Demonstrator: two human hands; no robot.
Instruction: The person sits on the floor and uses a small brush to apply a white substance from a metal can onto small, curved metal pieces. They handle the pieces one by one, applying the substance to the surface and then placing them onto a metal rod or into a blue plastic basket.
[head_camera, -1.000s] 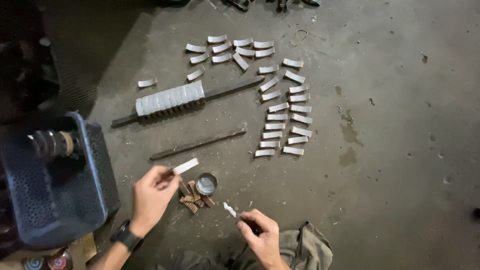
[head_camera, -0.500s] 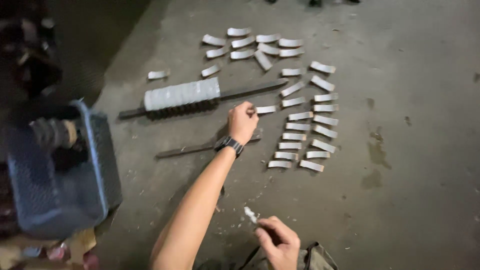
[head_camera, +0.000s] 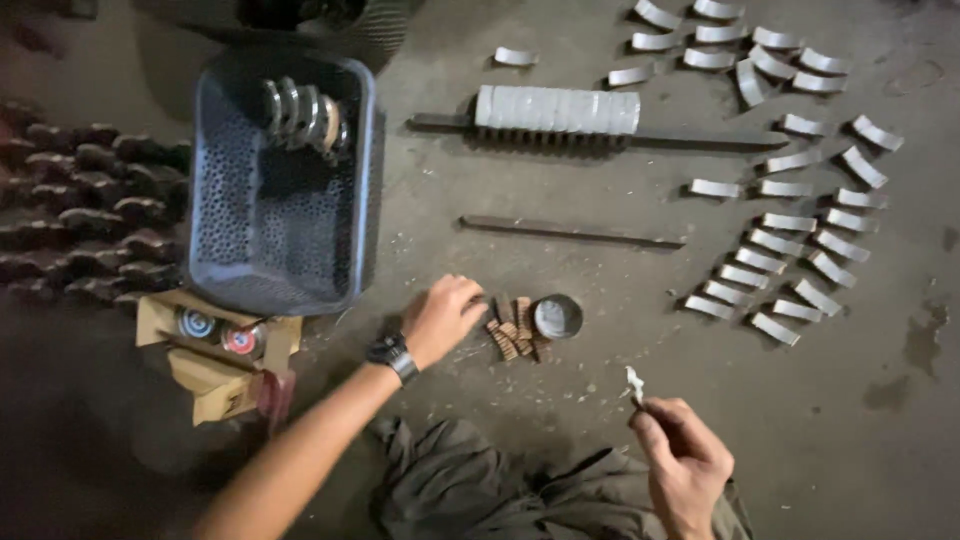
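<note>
Your left hand (head_camera: 442, 316) rests on the concrete floor (head_camera: 600, 400), its fingers curled down onto the near end of a small pile of brown ribbed pieces (head_camera: 512, 335) — whether they pinch one, you cannot tell from here. A small round metal tin (head_camera: 557, 316) sits just beside that pile, touching its far side. Your right hand (head_camera: 685, 465) is held up nearer your lap, thumb and forefinger pressed together on a thin stick with a whitish tip (head_camera: 634, 383). Beyond the pile lies a long dark bar (head_camera: 570, 232), then a second bar carrying a tight stack of pale curved segments (head_camera: 556, 108) — loose segments (head_camera: 790, 262) lie in rows to the right. A blue perforated crate (head_camera: 285, 190) stands to your left.
</note>
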